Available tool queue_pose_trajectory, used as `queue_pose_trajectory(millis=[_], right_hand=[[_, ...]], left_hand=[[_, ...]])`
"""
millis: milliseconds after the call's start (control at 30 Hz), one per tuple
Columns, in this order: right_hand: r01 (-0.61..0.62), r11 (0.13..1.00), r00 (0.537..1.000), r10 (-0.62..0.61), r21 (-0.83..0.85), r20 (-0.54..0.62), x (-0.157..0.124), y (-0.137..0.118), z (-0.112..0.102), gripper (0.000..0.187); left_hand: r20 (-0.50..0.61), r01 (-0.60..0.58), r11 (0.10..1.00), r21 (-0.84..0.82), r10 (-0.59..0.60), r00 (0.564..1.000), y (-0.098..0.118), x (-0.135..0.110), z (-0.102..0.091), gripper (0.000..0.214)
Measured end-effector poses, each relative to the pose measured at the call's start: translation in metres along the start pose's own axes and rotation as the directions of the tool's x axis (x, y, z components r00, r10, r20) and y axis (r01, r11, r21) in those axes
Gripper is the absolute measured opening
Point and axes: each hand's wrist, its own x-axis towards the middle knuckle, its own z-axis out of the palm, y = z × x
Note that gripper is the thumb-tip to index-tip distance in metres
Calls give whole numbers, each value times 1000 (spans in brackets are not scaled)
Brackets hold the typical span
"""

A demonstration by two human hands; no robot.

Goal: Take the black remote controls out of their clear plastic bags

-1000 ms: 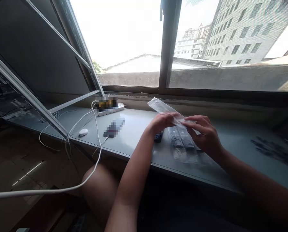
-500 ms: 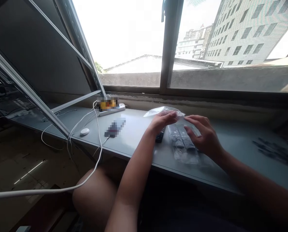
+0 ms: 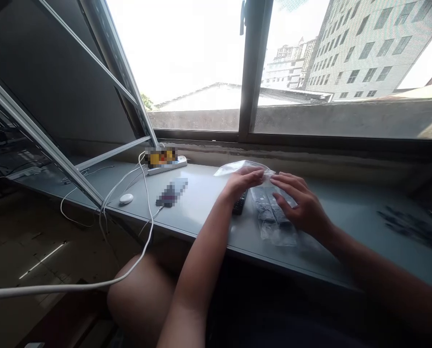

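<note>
A clear plastic bag (image 3: pixel 228 167) is spread just above the table's far side. My left hand (image 3: pixel 247 179) is at the bag, its fingers pressed together on the film and pointing right. My right hand (image 3: pixel 298 197) has its thumb apart and its fingers stretched toward the bag's right edge, the fingertips close to or touching it. Below the hands lie dark remote controls in clear plastic sleeves (image 3: pixel 270 215), side by side and partly covered by my right hand. A black remote with buttons (image 3: pixel 239 205) shows from under my left wrist.
Dark slender items (image 3: pixel 411 227) are heaped at the right of the table. To the left are a blurred-out phone-like device (image 3: pixel 172 192), a white round object (image 3: pixel 126 198) and a power strip (image 3: pixel 168 165). A white cable (image 3: pixel 148 241) hangs across the left. A metal frame (image 3: pixel 63 162) leans there.
My right hand has moved slightly left, toward the bag and my left hand. The view has shifted a little; the left hand keeps its place at the bag.
</note>
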Motion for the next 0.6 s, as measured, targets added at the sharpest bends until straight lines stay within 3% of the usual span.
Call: queue_pose_trajectory(millis=[300, 600], right_hand=[[-26, 1000, 999, 26, -15, 44, -1, 2, 3, 47], [-29, 999, 998, 28, 23, 58, 2, -3, -1, 49]], left_hand=[[60, -36, 995, 88, 30, 998, -1, -1, 3, 64], [52, -23, 983, 180, 14, 999, -1, -1, 0, 60]])
